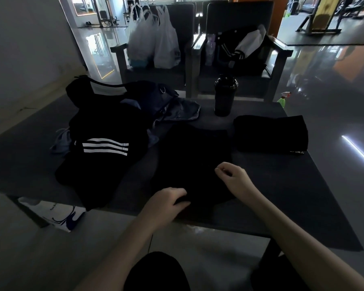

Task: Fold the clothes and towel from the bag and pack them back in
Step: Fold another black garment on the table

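- A black garment [194, 162] lies spread flat at the middle of the dark desk [292, 198], its near edge under both hands.
- The left hand [168, 201] rests at its 6 o'clock edge, fingers [182, 203] curled and pinching the cloth.
- The right hand [232, 177] sits at the garment's 4 o'clock, fingers loosely bent with tips close together; whether they hold cloth I cannot tell.
- A folded black item [271, 134] lies at 2 o'clock.
- A black three-stripe garment [105, 148] lies at 9 o'clock, over the open bag [156, 101] at 11 o'clock.
- A dark shaker bottle [225, 95] stands at 12 o'clock.
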Action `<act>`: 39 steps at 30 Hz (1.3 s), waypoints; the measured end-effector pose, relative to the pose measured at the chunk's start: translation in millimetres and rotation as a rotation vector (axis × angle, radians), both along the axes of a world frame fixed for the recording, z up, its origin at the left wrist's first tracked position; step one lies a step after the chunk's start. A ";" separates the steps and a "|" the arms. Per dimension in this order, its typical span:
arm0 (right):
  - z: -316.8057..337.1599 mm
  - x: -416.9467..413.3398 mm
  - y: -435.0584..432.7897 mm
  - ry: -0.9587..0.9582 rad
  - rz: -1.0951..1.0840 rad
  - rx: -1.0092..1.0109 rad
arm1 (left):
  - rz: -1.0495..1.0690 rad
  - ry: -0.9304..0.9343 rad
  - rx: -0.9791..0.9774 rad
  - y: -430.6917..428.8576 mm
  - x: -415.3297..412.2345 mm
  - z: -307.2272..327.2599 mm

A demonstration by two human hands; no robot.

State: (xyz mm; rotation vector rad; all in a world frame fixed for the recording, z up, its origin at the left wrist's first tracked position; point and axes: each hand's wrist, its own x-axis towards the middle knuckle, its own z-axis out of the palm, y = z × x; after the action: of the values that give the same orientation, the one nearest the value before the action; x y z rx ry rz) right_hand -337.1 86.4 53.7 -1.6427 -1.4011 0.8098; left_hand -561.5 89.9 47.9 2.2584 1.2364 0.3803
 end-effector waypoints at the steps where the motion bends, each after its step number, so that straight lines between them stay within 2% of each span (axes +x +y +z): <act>1: 1.0 1.3 0.6 0.051 0.025 -0.012 | 0.018 -0.014 -0.013 1.3 0.5 0.8; 7: -1.4 12.7 -7.1 0.153 0.279 -0.171 | 0.061 -0.062 0.059 12.4 13.1 14.8; 10: -2.4 18.2 -6.5 0.059 0.339 -0.191 | 0.101 -0.090 0.052 24.8 22.1 26.6; 13: -7.5 19.6 -2.1 -0.032 0.234 -0.101 | 0.085 -0.049 -0.012 34.9 24.3 29.1; 16: -7.5 16.5 2.3 0.184 0.005 -0.048 | 0.123 -0.065 -0.045 42.8 21.5 24.9; 18: -5.7 17.3 5.0 0.217 -0.162 -0.052 | 0.147 -0.034 -0.066 45.9 18.5 19.9; 21: -5.3 16.8 7.8 0.074 -0.249 -0.101 | 0.153 0.054 -0.129 46.7 13.3 8.5; 24: -5.1 10.4 10.0 -0.026 -0.301 -0.083 | 0.169 0.043 -0.106 46.5 10.9 3.4; 30: -6.2 7.9 6.7 -0.068 -0.365 -0.001 | 0.180 -0.010 0.225 58.8 18.6 11.8; 34: -5.0 3.6 6.8 -0.361 -0.376 -0.025 | 0.224 0.156 0.195 69.5 18.3 0.2; 37: -9.3 -0.3 6.5 -0.662 -0.320 0.220 | 0.286 0.256 0.405 66.5 16.0 -8.3; 39: -16.6 2.5 2.0 -0.768 -0.202 0.379 | 0.214 0.253 0.619 61.1 14.2 -12.0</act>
State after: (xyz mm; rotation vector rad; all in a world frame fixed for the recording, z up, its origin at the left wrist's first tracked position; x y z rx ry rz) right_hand -334.6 88.4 37.1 -1.8170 -1.7114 -0.2455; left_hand -547.3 151.1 35.8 2.7584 1.6765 0.6441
